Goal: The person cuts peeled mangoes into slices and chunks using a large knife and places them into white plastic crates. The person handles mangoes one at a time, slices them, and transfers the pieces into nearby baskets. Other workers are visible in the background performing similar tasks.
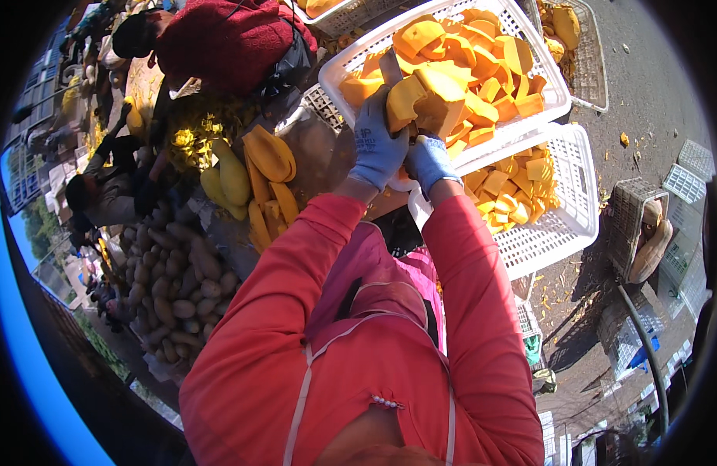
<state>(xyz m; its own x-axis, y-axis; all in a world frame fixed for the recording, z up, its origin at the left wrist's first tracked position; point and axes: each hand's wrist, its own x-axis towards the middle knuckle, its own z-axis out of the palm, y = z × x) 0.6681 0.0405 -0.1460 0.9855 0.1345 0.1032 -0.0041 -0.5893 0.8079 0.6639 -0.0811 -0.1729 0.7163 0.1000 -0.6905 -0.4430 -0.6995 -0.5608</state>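
Observation:
My left hand (380, 140), in a blue-grey coated work glove, is at the near edge of a white plastic crate (562, 110) and closes round a piece of orange pumpkin (404, 103). A broad metal blade (390, 69) stands up beside that piece, its handle hidden. My right hand (431, 160), gloved alike, is just right of the left one, under a larger pumpkin chunk (440, 105) that it seems to support. Which hand has the knife cannot be told. Cut pumpkin pieces (486, 64) fill the crate beyond.
A second white crate (588, 192) with smaller pumpkin pieces stands at the right. Peeled halves (270, 154) and whole yellow squashes (230, 175) lie at the left, above a heap of squashes (178, 279). A person in dark red (230, 43) and another person (114, 192) are nearby.

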